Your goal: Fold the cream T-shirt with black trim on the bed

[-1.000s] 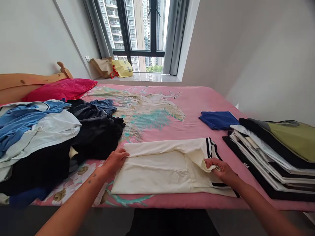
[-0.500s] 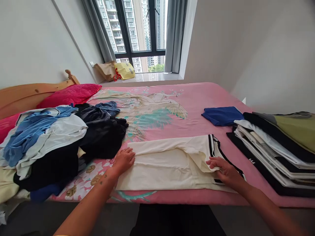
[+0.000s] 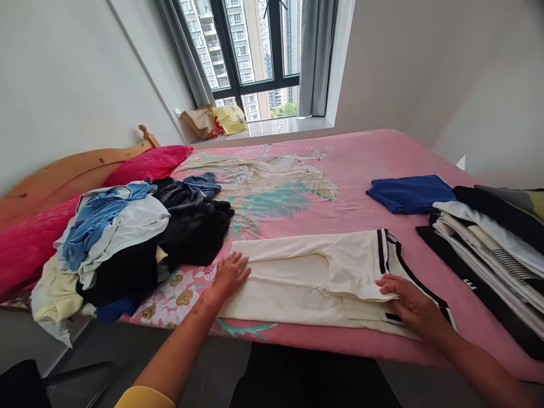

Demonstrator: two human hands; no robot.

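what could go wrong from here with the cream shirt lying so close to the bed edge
1. The cream shirt lies along the near edge of the pink bed; a pull toward the body might slide its lower hem off.
2. The left hand rests beside the loose clothes pile, which overhangs the bed edge and might slump onto the shirt or the floor.
3. The right hand presses only the striped end, so the folded sleeve layer may shift or wrinkle.

cream shirt [image 3: 293, 283]: matt cloth | headboard [image 3: 63, 178]: smooth wood
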